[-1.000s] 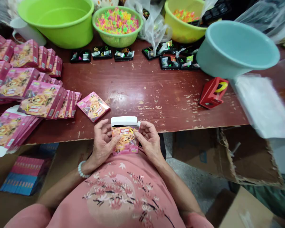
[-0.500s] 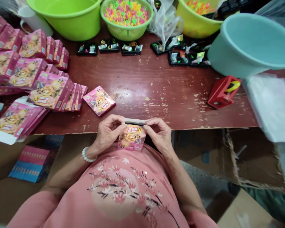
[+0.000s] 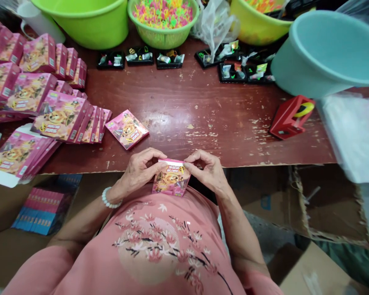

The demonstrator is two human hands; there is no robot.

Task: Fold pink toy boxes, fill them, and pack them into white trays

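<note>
A small pink box (image 3: pixel 171 179) with a cartoon print is held against my chest, just below the near edge of the brown table (image 3: pixel 203 119). My left hand (image 3: pixel 140 170) grips its left top corner, fingers curled onto the lid. My right hand (image 3: pixel 206 169) pinches the right top corner. The lid flap lies closed on the box. One more pink box (image 3: pixel 127 128) lies flat on the table just ahead of my hands.
Stacks of pink boxes (image 3: pixel 43 94) fill the table's left. At the back stand a green basin (image 3: pixel 86 18), a green basket of coloured bits (image 3: pixel 162 20), a yellow basin (image 3: pixel 258 20) and black trays (image 3: pixel 141 57). A teal basin (image 3: pixel 326 53) and red tape dispenser (image 3: pixel 290 116) sit right.
The white lid flap stood open a second ago; my fingers folded it down and it now lies shut. The box stayed in both hands.
</note>
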